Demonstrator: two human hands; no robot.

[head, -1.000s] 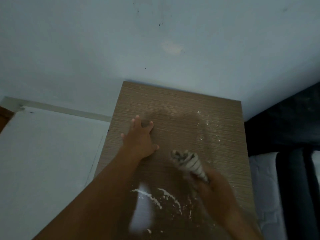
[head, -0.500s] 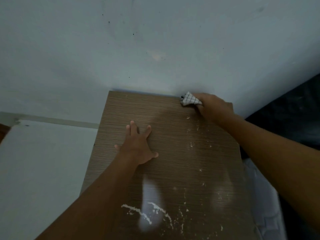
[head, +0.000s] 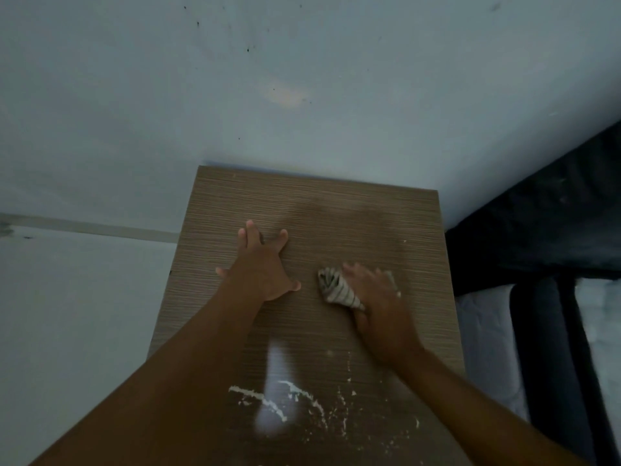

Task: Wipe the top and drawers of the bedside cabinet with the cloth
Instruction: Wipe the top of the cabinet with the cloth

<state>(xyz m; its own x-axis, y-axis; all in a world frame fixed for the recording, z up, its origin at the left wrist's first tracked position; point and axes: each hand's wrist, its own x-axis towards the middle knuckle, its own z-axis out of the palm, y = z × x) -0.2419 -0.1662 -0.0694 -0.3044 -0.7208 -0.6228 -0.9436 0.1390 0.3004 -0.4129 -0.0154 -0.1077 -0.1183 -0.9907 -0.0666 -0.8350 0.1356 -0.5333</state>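
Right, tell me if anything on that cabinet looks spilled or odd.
White crumbly streaks and specks lie scattered over the near end of the cabinet top, short of the cloth in the right hand.

My left hand (head: 260,269) lies flat, palm down, fingers straight and spread, thumb out to the right. Its forearm runs in from lower left. My right hand (head: 379,304), blurred, sits palm down just beside it and holds the cloth (head: 336,290) at the thumb side. Its forearm enters from lower right.
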